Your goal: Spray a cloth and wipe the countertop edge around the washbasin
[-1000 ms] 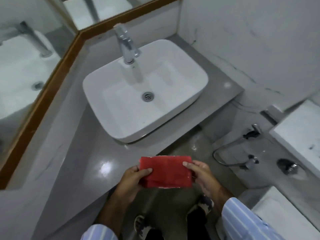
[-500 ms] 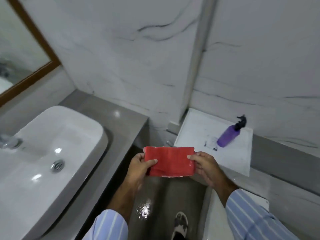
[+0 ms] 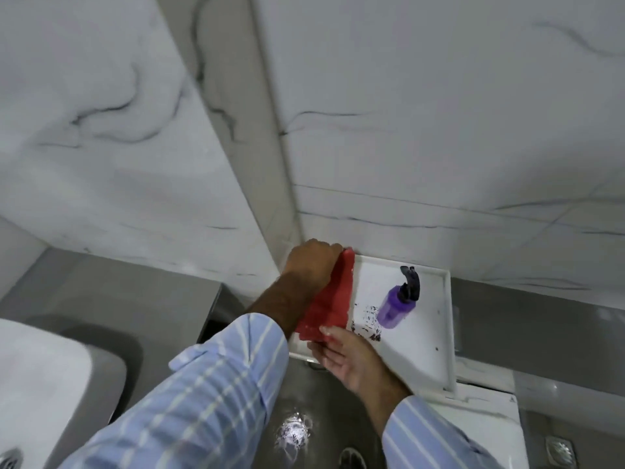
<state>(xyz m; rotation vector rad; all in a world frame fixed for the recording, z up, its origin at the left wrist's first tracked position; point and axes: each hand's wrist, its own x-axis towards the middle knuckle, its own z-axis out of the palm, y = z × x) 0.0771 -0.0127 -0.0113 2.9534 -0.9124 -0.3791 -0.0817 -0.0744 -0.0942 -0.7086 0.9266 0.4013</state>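
Observation:
The red cloth (image 3: 333, 299) lies stretched along the left side of a white cistern lid (image 3: 426, 350). My left hand (image 3: 313, 262) grips its far end by the wall. My right hand (image 3: 345, 353) holds its near end at the lid's front edge. A purple spray bottle (image 3: 395, 306) with a black trigger lies on its side on the lid, just right of the cloth. The white washbasin (image 3: 50, 377) shows at the lower left, set on the grey countertop (image 3: 135, 299).
Marble-patterned walls (image 3: 406, 130) close in behind the lid and the counter. Dark specks (image 3: 370, 316) mark the lid near the bottle. Wet grey floor (image 3: 294, 431) and a shoe show below my arms. A floor drain (image 3: 559, 450) sits at the lower right.
The view swung right from the basin to the cistern lid. Both hands carried the cloth forward and laid it down along the lid's left side, turning it lengthwise.

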